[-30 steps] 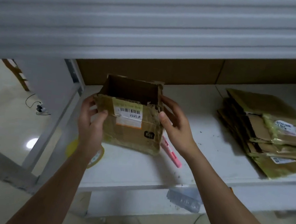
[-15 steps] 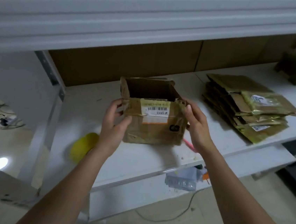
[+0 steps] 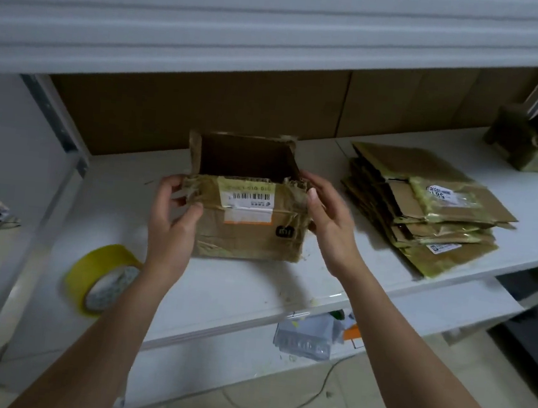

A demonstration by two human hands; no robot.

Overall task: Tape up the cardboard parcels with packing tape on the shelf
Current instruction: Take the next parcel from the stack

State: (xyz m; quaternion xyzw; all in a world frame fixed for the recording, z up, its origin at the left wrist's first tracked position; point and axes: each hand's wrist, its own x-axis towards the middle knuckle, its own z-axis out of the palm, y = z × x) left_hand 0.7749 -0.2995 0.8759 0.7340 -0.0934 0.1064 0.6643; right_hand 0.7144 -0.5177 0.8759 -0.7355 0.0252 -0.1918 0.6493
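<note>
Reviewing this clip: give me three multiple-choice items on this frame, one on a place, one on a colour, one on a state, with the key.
1. Where does the tape roll lie, relative to the open box?
A. on the shelf, to its left
B. inside it
C. on the flattened stack

2. What colour is the tape roll?
A. red
B. yellow
C. black

3. How is the box top?
A. taped shut
B. open
C. covered by a lid

Key: 1 A, it lies near the shelf's front left; 2 B, its band is yellow; 3 B, the dark interior shows while the left hand and right hand hold its sides.
</note>
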